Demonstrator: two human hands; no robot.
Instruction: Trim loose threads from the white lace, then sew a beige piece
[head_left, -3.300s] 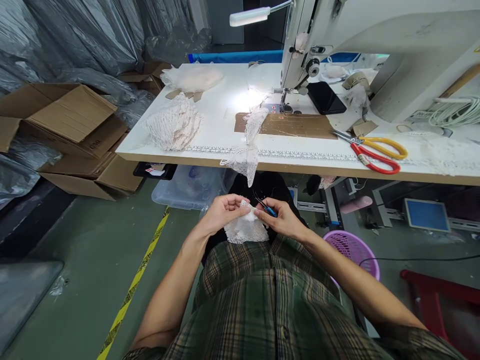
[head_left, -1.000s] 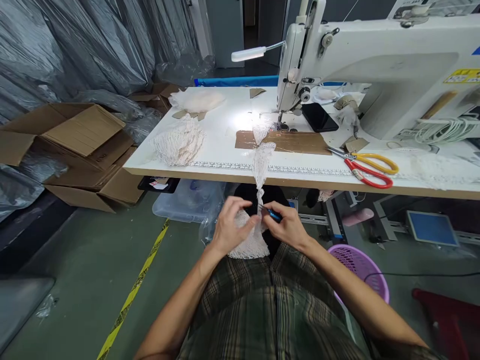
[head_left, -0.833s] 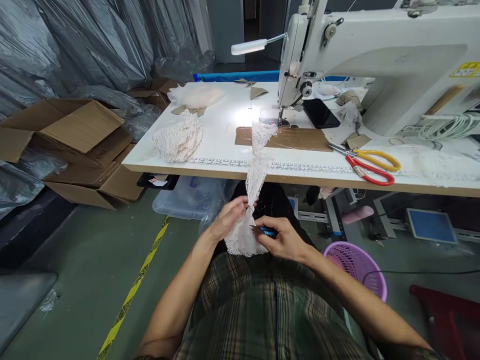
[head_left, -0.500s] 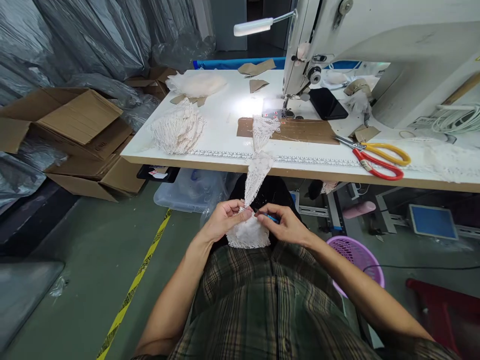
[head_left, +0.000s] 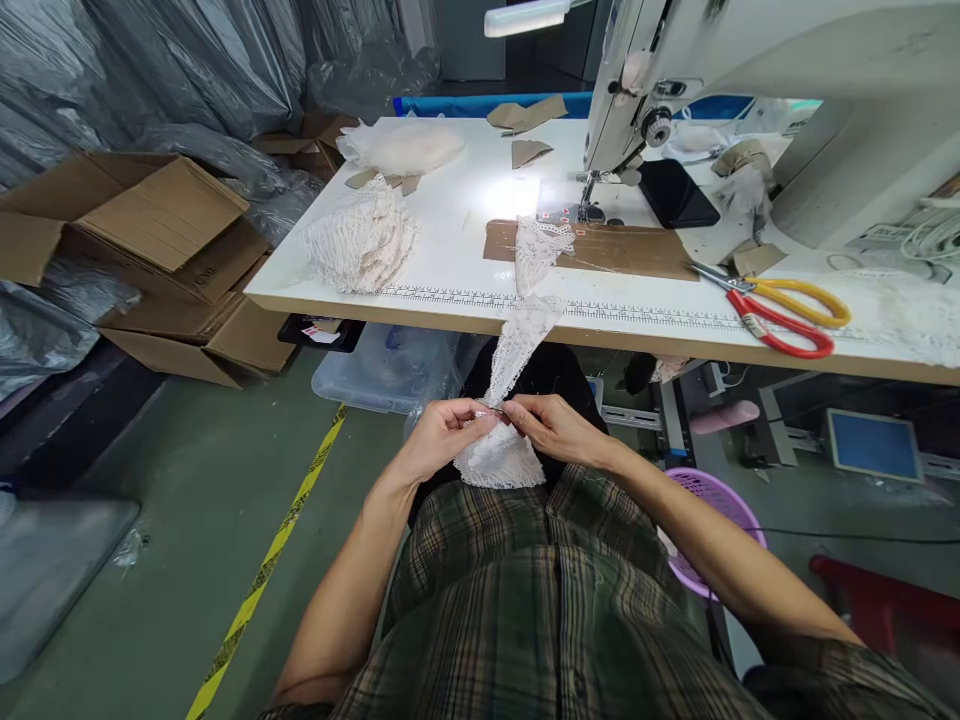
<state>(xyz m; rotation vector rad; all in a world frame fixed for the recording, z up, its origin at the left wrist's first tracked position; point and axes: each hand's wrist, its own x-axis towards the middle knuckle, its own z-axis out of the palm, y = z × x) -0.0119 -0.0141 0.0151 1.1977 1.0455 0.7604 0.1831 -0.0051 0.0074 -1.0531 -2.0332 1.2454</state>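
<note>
Below the table edge: left hand, gripping white lace; right hand, fingers closed against the lace, exact hold hidden; lace rising over the edge; red-and-yellow scissors, right; lace stack, left; brown card, beneath the lace's far end; black phone; sewing machine
</note>
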